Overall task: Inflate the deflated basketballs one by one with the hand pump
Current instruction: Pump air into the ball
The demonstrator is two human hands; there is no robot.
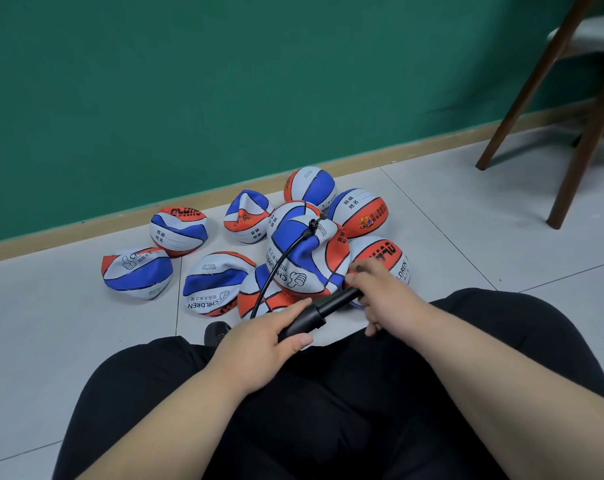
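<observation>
Right grip point(380, 292) over half-hidden pump point(323, 308)

Green wall point(189, 81) w/ wood baseboard point(86, 230), grey tile floor point(467, 220), chair legs point(577, 147) rt.

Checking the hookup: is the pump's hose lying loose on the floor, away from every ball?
No, the black hose rises from the pump to the top of the uppermost crumpled ball.

Likely school room: green wall point(155, 81), grey tiled floor point(467, 230), wooden chair legs point(586, 140), class-and-name labelled basketballs point(179, 233).
</observation>
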